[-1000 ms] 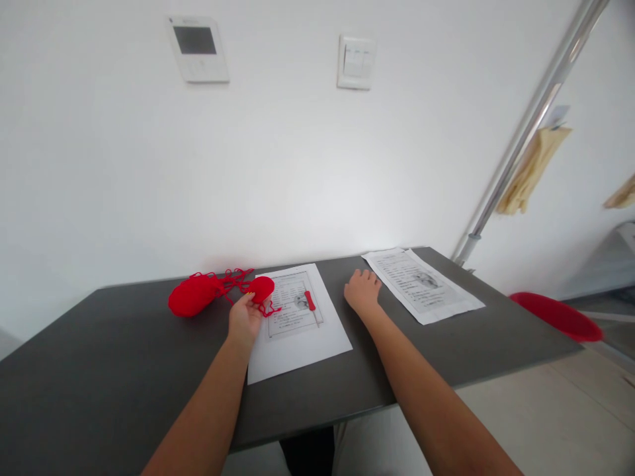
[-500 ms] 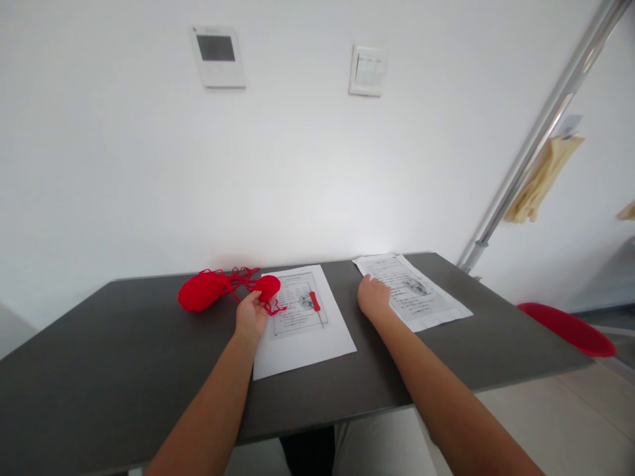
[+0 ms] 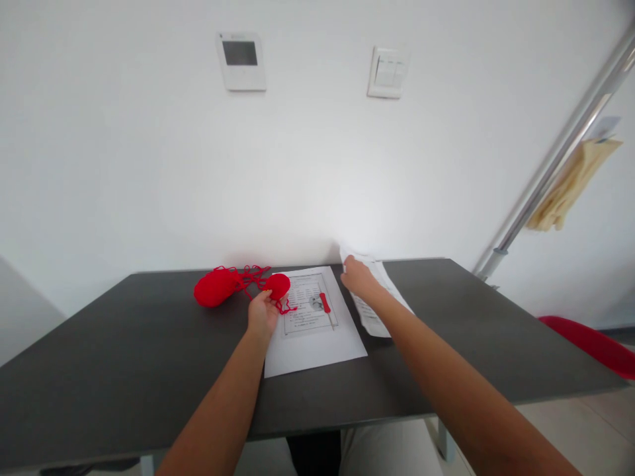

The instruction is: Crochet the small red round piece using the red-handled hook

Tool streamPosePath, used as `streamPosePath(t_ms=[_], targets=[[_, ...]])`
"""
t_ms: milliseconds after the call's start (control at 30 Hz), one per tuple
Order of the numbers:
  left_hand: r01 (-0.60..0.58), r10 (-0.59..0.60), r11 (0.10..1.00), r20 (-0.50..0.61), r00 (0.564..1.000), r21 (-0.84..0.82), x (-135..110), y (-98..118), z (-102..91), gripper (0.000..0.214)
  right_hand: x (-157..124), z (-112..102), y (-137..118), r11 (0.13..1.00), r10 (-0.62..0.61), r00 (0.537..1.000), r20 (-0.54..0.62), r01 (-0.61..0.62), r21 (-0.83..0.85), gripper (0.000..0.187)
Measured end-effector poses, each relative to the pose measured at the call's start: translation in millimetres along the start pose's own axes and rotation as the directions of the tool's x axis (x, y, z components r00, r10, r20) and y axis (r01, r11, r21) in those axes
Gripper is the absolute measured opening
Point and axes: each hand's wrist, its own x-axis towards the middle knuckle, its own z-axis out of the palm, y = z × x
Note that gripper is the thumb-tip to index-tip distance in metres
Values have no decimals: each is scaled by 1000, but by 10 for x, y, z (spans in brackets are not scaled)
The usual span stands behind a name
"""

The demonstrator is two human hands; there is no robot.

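My left hand (image 3: 263,311) is closed on a round red crocheted piece (image 3: 278,285), held over the left edge of a printed sheet (image 3: 317,354). Loose red yarn runs from it to a red yarn ball (image 3: 212,289) on the left. A crochet hook with a red handle (image 3: 325,303) lies on that sheet. To the right, my right hand (image 3: 358,276) grips other printed paper (image 3: 376,324) by its left edge, and that paper is lifted and bent. The fingertips of the right hand are partly hidden.
The dark table (image 3: 149,370) stands against a white wall with a switch panel (image 3: 388,73) and a wall display (image 3: 242,63). A red chair seat (image 3: 590,344) sits past the right edge. Pale gloves (image 3: 570,188) hang near a metal pole (image 3: 550,152).
My right hand has moved left, drawing its paper toward the other sheet and lifting the paper's edge. My left hand stays on the crocheted piece. The view has shifted slightly.
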Motion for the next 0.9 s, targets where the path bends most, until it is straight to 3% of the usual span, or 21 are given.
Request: streamPosePath(t_ms=[100,200,400,567,700,800,900], targets=[[-4,4,1000,16,1000,1,4,2,-18,23,-14,15,-370,986,-151,988,18,149,70,36],[-5,4,1000,45,999,18,-2,3,-26,23,-87,83,-462,984,-166,986,8,166,67,29],[-18,12,998,122,992,53,-3,-13,-4,22,-231,342,-116,998,46,999,-19,-47,-45,28],[-80,73,996,156,985,44,25,-48,4,14,-323,551,-55,998,57,998,-5,-57,-40,40],[-61,44,995,199,979,81,18,-81,-7,9,-318,559,-72,1000,27,998,-54,-27,5,46],[-47,22,992,204,979,117,21,-109,-20,9,-298,514,12,992,127,986,-108,-126,13,51],[-47,19,990,198,980,136,38,-135,-30,11,-288,490,117,978,211,974,-87,-210,10,62]])
